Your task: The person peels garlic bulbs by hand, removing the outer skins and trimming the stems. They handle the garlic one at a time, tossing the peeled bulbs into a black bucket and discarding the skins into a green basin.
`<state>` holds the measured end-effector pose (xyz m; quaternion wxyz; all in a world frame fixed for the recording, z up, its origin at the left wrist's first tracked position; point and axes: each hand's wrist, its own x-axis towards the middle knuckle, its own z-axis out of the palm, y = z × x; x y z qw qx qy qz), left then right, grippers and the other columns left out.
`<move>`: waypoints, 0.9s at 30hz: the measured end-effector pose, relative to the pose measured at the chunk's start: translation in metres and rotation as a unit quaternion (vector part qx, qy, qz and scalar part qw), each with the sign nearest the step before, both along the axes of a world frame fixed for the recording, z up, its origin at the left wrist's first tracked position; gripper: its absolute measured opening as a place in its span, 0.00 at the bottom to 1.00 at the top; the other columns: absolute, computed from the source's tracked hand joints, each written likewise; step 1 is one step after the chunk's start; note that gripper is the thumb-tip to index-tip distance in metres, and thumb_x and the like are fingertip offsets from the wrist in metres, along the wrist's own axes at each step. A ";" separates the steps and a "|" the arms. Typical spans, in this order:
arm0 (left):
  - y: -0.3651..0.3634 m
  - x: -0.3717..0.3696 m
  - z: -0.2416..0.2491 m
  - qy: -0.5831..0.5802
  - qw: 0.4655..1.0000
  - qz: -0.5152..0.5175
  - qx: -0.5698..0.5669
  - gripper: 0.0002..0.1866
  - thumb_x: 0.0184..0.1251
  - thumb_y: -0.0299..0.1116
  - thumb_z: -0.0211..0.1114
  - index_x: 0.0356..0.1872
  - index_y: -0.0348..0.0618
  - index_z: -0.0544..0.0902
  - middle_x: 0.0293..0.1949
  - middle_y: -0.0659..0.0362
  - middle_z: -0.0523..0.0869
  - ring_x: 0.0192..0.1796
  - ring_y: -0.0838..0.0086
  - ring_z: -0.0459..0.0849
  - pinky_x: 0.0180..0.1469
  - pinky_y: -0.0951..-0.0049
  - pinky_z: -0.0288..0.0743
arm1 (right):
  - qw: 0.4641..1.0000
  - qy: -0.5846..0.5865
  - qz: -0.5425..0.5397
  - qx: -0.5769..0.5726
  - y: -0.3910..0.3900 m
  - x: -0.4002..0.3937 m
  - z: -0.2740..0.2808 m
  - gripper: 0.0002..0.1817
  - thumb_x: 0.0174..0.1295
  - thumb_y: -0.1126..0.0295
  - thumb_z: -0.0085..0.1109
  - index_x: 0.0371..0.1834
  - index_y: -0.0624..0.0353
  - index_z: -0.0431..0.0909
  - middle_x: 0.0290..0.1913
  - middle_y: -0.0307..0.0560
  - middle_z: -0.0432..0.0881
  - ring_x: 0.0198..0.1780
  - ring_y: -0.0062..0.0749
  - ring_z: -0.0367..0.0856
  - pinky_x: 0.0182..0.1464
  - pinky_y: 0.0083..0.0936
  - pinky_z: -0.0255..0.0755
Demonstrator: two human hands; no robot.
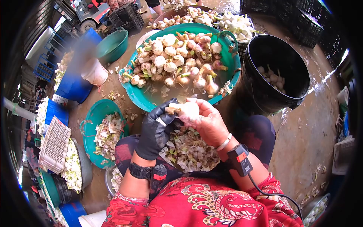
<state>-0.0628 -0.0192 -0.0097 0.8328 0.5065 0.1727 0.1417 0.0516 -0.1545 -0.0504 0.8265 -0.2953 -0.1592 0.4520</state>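
My left hand [160, 123], in a black glove, is closed around the stem end of a garlic bulb [190, 109]. A pale strip shows against the glove; I cannot make out what it is. My bare right hand [207, 123] grips the bulb's round white side with thumb and fingers. Both hands are above a heap of garlic skins [191, 149] between my knees. Just beyond them stands a wide teal tub [132, 92] piled with unpeeled garlic bulbs [170, 56] and some murky water.
At the right a black bucket [259, 90] has several white bulbs at its bottom. A green basin [89, 130] of skins stands left, near a white crate [55, 145] and peeled garlic [72, 170]. Farther back are a green tub [113, 47] and black crates [304, 28].
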 end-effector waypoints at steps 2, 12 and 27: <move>0.000 -0.002 0.005 -0.005 0.975 -0.003 0.221 0.18 0.67 0.25 0.60 0.58 0.35 0.75 0.50 0.56 0.82 0.49 0.73 0.83 0.50 0.73 0.79 | 1.000 -0.017 -0.013 -0.020 0.001 -0.001 -0.001 0.32 0.52 0.78 0.69 0.62 0.61 0.68 0.52 0.44 0.79 0.50 0.28 0.79 0.54 0.26 0.76; -0.005 -0.005 -0.013 0.090 0.979 0.005 0.184 0.11 0.67 0.25 0.59 0.48 0.36 0.81 0.38 0.61 0.87 0.36 0.78 0.84 0.42 0.77 0.78 | 0.999 0.023 -0.045 0.005 0.006 -0.002 -0.004 0.26 0.57 0.76 0.65 0.60 0.60 0.68 0.52 0.44 0.78 0.48 0.28 0.79 0.50 0.24 0.75; 0.009 -0.006 0.046 0.067 0.804 -0.025 0.591 0.21 0.58 0.28 0.68 0.55 0.39 0.80 0.42 0.54 0.83 0.43 0.72 0.80 0.47 0.72 0.74 | 0.995 -0.089 0.001 -0.044 -0.005 0.012 0.011 0.30 0.56 0.76 0.66 0.63 0.59 0.70 0.48 0.42 0.79 0.46 0.24 0.78 0.47 0.22 0.74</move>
